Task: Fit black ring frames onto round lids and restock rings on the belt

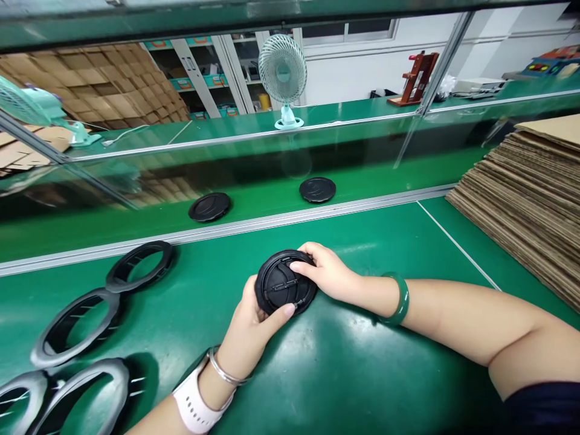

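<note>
Between my two hands is a round black plastic part [281,283] with a ribbed inner face and a raised outer rim, held tilted above the green bench. My left hand [259,323] wraps its lower left edge, thumb on the rim. From the upper right, my right hand [324,270] grips the same part, its thumb pressing on the inner face. Fingers behind the part are hidden. Off to the left lie several black rings, among them one ring [115,273] near the metal strip and a larger ring [40,356] closer to me.
Beyond the metal strip [254,227], a green belt-like surface carries two black discs, a left disc [209,207] and a right disc [318,190]. Stacked cardboard sheets [521,199] stand at the right. A small fan [283,75] sits behind the clear panel.
</note>
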`<state>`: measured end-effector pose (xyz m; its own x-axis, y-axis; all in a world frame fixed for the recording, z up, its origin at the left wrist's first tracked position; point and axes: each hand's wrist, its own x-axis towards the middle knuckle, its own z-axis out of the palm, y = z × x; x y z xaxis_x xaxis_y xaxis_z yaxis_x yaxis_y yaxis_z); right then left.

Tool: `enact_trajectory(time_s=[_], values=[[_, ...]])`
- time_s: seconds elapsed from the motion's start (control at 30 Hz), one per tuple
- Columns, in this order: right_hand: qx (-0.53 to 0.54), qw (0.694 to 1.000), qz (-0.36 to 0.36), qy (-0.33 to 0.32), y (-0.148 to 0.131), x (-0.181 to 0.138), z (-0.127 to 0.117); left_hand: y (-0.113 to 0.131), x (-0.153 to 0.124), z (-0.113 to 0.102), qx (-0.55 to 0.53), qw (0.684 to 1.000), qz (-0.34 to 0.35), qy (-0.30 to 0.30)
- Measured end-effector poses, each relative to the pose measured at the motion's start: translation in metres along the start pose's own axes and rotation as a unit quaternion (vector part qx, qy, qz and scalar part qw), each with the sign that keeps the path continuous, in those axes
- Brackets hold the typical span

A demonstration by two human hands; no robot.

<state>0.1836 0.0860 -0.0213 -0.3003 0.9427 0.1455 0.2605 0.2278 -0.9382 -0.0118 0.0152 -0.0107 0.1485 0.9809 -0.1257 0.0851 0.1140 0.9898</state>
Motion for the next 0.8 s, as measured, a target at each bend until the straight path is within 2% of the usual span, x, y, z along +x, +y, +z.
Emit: enact_trajectory(time_s=[0.23,0.43,0.5,0.6,0.67,0.7,0.8], values=[[0.075,0.996,0.049,0.023,0.000,-0.003,0.006,-0.003,-0.001,0.001,0.101,0.994,0.023,0.036],[0.045,0.995,0.065,0.055,-0.001,-0.001,0.006,-0.004,0.000,0.001,0.125,0.991,0.027,0.040],[0.076,0.994,0.072,0.028,-0.004,0.000,0.001,-0.002,0.000,0.000,0.119,0.992,0.017,0.039],[0.171,0.979,0.064,-0.092,-0.010,-0.002,-0.007,0.003,-0.001,0.000,0.112,0.993,0.003,0.034],[0.192,0.970,0.056,-0.140,-0.013,-0.005,-0.008,0.005,-0.001,0.001,0.124,0.991,-0.002,0.041],[0.185,0.971,0.056,-0.139,-0.013,-0.006,-0.006,0.005,-0.002,0.001,0.135,0.990,-0.002,0.048],[0.143,0.984,0.069,-0.083,-0.010,-0.006,0.005,0.006,0.001,0.002,0.166,0.984,0.010,0.062]])
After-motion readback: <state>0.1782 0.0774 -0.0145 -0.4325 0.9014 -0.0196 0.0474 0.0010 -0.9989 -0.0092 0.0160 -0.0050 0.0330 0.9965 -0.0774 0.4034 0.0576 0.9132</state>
